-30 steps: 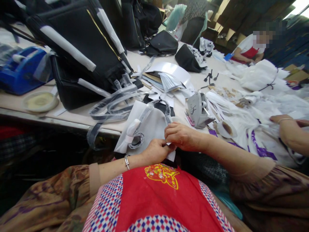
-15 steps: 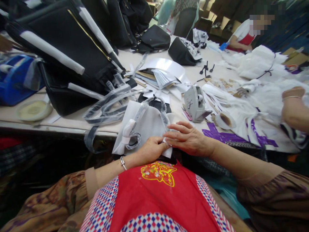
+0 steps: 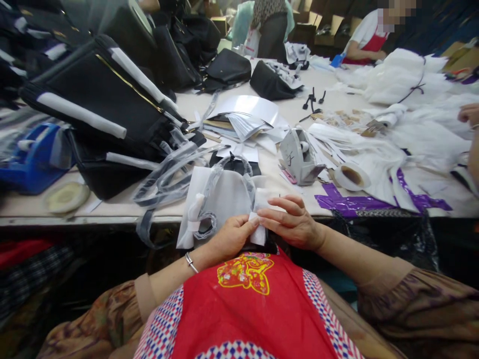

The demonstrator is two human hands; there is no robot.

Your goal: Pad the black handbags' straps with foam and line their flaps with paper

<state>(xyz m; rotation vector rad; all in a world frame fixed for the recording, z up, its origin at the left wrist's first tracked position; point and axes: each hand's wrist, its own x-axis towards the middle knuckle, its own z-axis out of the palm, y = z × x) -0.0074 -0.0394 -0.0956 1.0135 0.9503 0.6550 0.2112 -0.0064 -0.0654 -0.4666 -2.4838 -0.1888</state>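
At the table's front edge, against my apron, lies a bag covered with a white foam sheet (image 3: 229, 195). Its looped handle (image 3: 216, 175) is wrapped in clear plastic. On the left side of the sheet, a coiled strap (image 3: 205, 224) sits beside a bundled white wrapping. My left hand (image 3: 234, 234) pinches a white foam wrapping (image 3: 258, 235) at the bag's right side, thumb on top. The bent fingers of my right hand (image 3: 294, 224) press on the same wrapping from the right, their tips close to my left thumb.
Black bags (image 3: 108, 94) with white-wrapped parts stand at left, near a blue tape dispenser (image 3: 33, 159) and a tape roll (image 3: 67, 197). A grey tape dispenser (image 3: 297, 157) stands ahead. White foam (image 3: 400, 80) is heaped at right. Two people are across the table; another person's hand (image 3: 469, 113) shows at right.
The camera view has shifted a little. A white flap of wrapping now stands up by my right fingers, which are more bent. My left hand keeps its pinch.
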